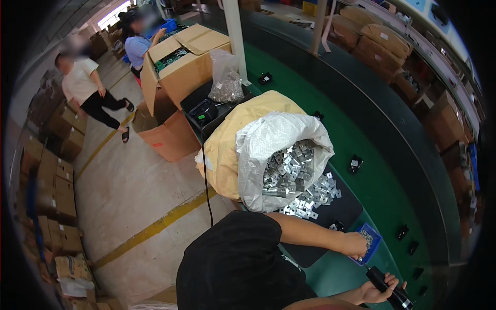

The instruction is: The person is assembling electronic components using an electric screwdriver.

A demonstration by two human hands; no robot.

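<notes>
My left hand (353, 244) reaches into a small blue tray (375, 238) of small metal screws (366, 238). Its fingers are closed and partly hidden, so what they hold does not show. Near the lower right edge, my right hand (381, 292) is wrapped around a black electric screwdriver (378, 278), whose tip points up toward the tray. A small black part (337, 226) lies left of the tray. Beyond it, flat metal plates (310, 202) spill onto a dark mat (343, 201) from an open white woven sack (253, 178).
A green conveyor belt (338, 138) curves along the right, carrying several black parts (355, 164). Farther off stand a clear bag of small metal pieces (227, 85) and a large open carton (194, 70). A black cord (206, 175) hangs beside the sack. Two people are at the upper left.
</notes>
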